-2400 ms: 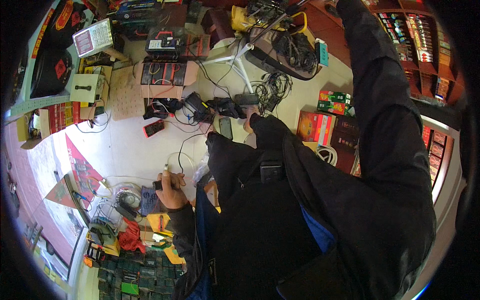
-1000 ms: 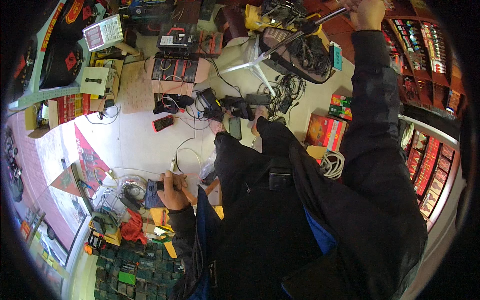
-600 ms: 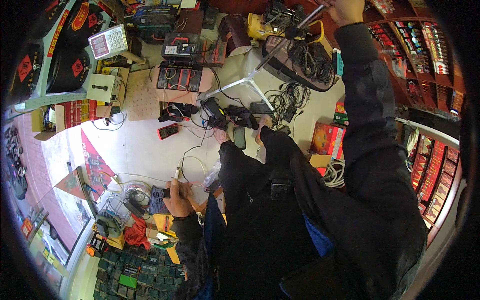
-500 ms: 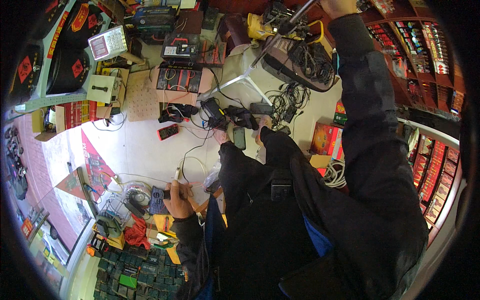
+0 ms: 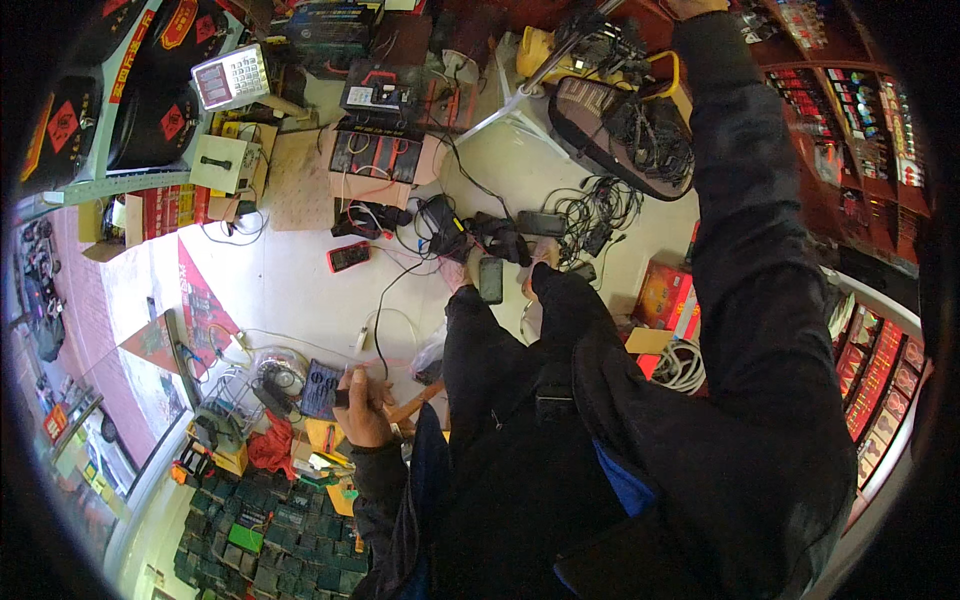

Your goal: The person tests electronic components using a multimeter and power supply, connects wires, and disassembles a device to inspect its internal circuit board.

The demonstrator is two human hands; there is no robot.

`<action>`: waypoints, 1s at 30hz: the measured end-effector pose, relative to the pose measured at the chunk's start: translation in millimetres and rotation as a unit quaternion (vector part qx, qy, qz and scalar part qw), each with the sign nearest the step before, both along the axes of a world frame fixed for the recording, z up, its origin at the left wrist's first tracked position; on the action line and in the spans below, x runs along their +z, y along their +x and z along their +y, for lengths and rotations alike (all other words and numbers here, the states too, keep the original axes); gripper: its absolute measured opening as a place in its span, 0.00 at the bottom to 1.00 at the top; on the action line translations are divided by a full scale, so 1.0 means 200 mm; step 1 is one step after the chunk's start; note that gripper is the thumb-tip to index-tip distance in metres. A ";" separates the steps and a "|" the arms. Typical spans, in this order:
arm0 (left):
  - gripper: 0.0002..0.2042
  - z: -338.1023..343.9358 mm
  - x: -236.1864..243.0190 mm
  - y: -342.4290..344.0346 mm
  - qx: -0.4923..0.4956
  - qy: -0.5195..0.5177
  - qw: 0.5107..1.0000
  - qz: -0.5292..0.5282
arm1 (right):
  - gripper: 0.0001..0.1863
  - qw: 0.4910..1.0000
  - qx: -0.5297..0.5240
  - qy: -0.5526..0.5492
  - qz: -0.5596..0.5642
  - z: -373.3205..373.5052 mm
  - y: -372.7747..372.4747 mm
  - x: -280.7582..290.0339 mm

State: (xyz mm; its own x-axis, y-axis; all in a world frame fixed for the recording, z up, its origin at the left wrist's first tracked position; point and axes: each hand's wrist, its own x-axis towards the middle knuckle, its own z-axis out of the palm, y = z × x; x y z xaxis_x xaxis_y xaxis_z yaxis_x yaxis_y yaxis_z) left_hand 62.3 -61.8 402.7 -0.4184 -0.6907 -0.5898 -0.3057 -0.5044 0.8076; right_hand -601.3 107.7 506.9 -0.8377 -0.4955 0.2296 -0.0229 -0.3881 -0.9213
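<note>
My left hand [image 5: 366, 410] is closed, low and left of my knees. A small black piece [image 5: 343, 398] shows at its fingers; its kind is hard to make out. Beside it sit a dark blue-grey block with round sockets [image 5: 320, 388] and a round metal coil-like part [image 5: 280, 372]. A brown wooden bar [image 5: 414, 402] lies just right of that hand. My right arm stretches far up to the right; only part of my right hand [image 5: 697, 7] shows at the top edge, its fingers cut off. A metal pole stand [image 5: 560, 62] stands left of it.
Ahead on the floor are a red-edged multimeter [image 5: 349, 257], black adapters with cables [image 5: 440, 228], a dark phone-like slab [image 5: 490, 280] and a cable-filled case [image 5: 625, 135]. Several dark batteries [image 5: 285, 540] stand lower left. Shelves [image 5: 850, 100] line the right side.
The whole view has shifted, so floor things sit slightly to the right. My right hand is higher and farther right, more cut off by the top edge. My left hand stays beside the socketed block.
</note>
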 end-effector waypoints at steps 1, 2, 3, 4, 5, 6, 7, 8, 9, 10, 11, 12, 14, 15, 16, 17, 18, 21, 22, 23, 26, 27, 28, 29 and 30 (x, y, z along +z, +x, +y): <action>0.15 0.02 0.01 -0.01 -0.004 0.000 1.000 -0.010 | 0.25 0.999 0.029 -0.025 -0.027 0.03 -0.07 -0.02; 0.15 0.04 0.01 -0.02 -0.008 0.001 1.000 -0.018 | 0.25 0.996 0.057 -0.049 -0.055 0.06 -0.12 -0.03; 0.15 0.06 0.01 -0.02 -0.016 0.000 1.000 -0.012 | 0.25 0.994 0.077 -0.058 -0.060 0.09 -0.15 -0.04; 0.15 0.07 0.02 -0.03 -0.006 0.015 1.000 -0.026 | 0.25 0.991 0.098 -0.066 -0.066 0.10 -0.17 -0.03; 0.15 0.09 0.02 -0.04 0.000 0.028 0.999 -0.026 | 0.25 0.985 -0.155 0.055 0.060 0.14 -0.14 -0.05; 0.15 0.11 0.03 -0.04 0.001 0.046 0.999 -0.015 | 0.24 0.984 -0.160 0.055 0.055 0.15 -0.14 -0.03; 0.15 0.12 0.04 -0.05 0.002 0.034 0.999 -0.023 | 0.24 0.984 -0.165 0.054 0.049 0.16 -0.12 -0.02; 0.15 0.14 0.04 -0.06 -0.002 0.025 1.000 -0.019 | 0.24 0.983 -0.170 0.053 0.045 0.17 -0.11 0.00; 0.15 0.15 0.05 -0.08 -0.012 0.023 1.000 -0.003 | 0.24 0.982 -0.175 0.049 0.052 0.17 -0.09 0.02; 0.15 0.16 0.06 -0.09 -0.005 0.012 1.000 -0.020 | 0.24 0.981 -0.180 0.044 0.063 0.18 -0.09 0.04; 0.15 0.18 0.07 -0.11 -0.004 0.007 1.000 -0.024 | 0.24 0.979 -0.186 0.039 0.074 0.19 -0.09 0.05; 0.15 0.19 0.08 -0.13 -0.003 0.002 1.000 -0.021 | 0.24 0.977 -0.196 0.036 0.071 0.21 -0.09 0.06; 0.14 0.23 0.10 -0.16 0.008 0.005 0.999 -0.031 | 0.23 0.974 -0.215 0.029 0.064 0.22 -0.09 0.05; 0.14 0.24 0.11 -0.17 0.013 0.006 0.999 -0.032 | 0.23 0.973 -0.219 0.023 0.071 0.22 -0.09 0.04; 0.14 0.25 0.12 -0.18 0.005 0.001 0.999 -0.033 | 0.23 0.972 -0.222 0.018 0.079 0.22 -0.07 0.02; 0.15 0.27 0.13 -0.18 -0.003 -0.003 0.999 -0.033 | 0.23 0.971 -0.224 0.012 0.088 0.21 -0.06 0.00; 0.15 0.27 0.13 -0.18 -0.011 -0.006 0.999 -0.033 | 0.23 0.970 -0.228 0.018 0.086 0.20 -0.05 -0.02; 0.15 0.29 0.13 -0.18 -0.011 -0.009 1.000 -0.026 | 0.22 0.969 -0.233 0.012 0.085 0.14 -0.02 -0.05; 0.15 0.29 0.12 -0.17 -0.007 -0.005 1.000 -0.003 | 0.22 0.969 -0.219 0.032 0.107 0.14 -0.01 -0.06; 0.15 0.29 0.11 -0.16 -0.002 -0.002 1.000 0.022 | 0.22 0.969 -0.205 0.051 0.130 0.14 -0.01 -0.06; 0.15 0.28 0.08 -0.13 0.058 0.034 0.996 0.062 | 0.11 0.961 -0.226 0.135 0.089 0.16 -0.05 -0.11; 0.15 0.27 0.07 -0.13 0.045 0.025 0.997 0.056 | 0.13 0.937 -0.246 0.209 0.135 0.18 -0.06 -0.15; 0.15 0.25 0.07 -0.11 0.032 0.016 0.998 0.055 | 0.16 0.919 -0.260 0.257 0.149 0.19 -0.07 -0.19; 0.15 0.24 0.05 -0.11 0.020 0.011 0.995 0.096 | 0.20 0.915 -0.258 0.280 0.134 0.21 -0.07 -0.23; 0.14 0.22 0.04 -0.11 0.005 0.005 0.989 0.145 | 0.21 0.810 -0.285 0.419 0.297 0.25 -0.08 -0.25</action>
State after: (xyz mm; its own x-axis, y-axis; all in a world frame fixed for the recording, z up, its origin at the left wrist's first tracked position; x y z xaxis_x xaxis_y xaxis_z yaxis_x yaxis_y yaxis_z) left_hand 40.3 -17.1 411.5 -0.5653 -0.6903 -0.4516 -0.0564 -0.5138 0.8561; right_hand -618.0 158.6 457.0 -0.8505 -0.2573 0.4588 -0.5133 0.5966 -0.6169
